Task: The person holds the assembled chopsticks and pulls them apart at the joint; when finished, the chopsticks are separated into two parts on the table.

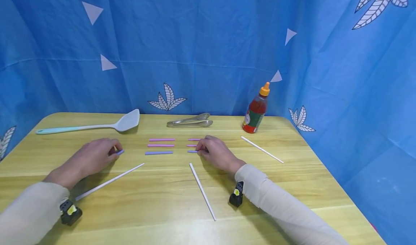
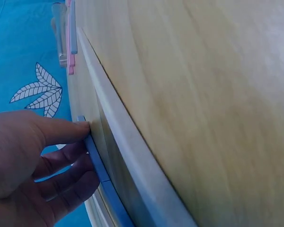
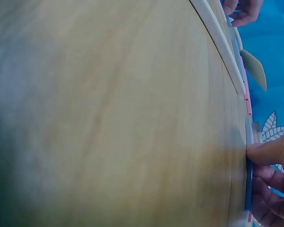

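At the left, my left hand (image 1: 92, 157) pinches a blue stick (image 1: 120, 152) whose short end shows past the fingers; in the left wrist view the thumb and fingers hold this stick (image 2: 98, 163) along its sides. My right hand (image 1: 219, 154) pinches another blue stick (image 1: 192, 151) right of centre; the right wrist view shows the thumb on that stick (image 3: 249, 184). Between the hands lie a blue stick (image 1: 159, 153) and two pink sticks (image 1: 161, 145), one behind the other. Two more pink sticks (image 1: 193, 145) lie behind the right hand's stick, partly hidden by that hand.
White rods lie at left front (image 1: 110, 181), centre front (image 1: 203, 192) and right (image 1: 261, 149). Along the back are a white spatula (image 1: 128, 121) with a light green handle, metal tongs (image 1: 190, 121) and a red sauce bottle (image 1: 256, 114). A blue curtain (image 1: 211, 39) hangs behind.
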A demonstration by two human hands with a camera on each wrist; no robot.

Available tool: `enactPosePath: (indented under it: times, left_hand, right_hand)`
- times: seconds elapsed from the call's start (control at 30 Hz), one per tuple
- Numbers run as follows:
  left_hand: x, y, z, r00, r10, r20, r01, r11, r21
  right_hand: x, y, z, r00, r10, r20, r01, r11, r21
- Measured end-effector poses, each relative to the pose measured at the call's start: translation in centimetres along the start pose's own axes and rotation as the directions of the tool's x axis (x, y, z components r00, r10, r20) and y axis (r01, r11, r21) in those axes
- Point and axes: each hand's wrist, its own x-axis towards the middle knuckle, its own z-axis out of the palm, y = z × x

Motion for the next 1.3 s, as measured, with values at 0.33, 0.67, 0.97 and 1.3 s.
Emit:
enactPosePath:
  times: [0.33, 0.67, 0.97, 1.3]
  left_hand:
    - [0.7, 1.4, -1.0, 1.000, 0.001, -0.031, -0.003, 0.999, -0.040]
    - [1.3, 3.4, -3.5, 0.998, -0.065, -0.004, 0.059, 0.929, -0.364]
    - [1.7, 3.9, -2.6, 0.992, -0.062, 0.106, 0.122, 0.625, -0.771]
    - [1.9, 5.6, -1.2, 0.998, 0.004, 0.055, 0.047, 0.467, -0.883]
  right_hand:
    - [0.0, 0.0, 0.0, 1.000, 0.004, 0.007, -0.004, 1.000, 0.007]
    - [-0.3, 0.3, -0.3, 1.000, 0.020, -0.015, -0.019, 0.998, 0.064]
    - [-0.1, -0.2, -0.9, 0.994, -0.026, -0.105, 0.038, 0.993, 0.113]
    - [-0.6, -3.5, -1.6, 0.984, -0.175, 0.004, 0.168, 0.949, 0.267]
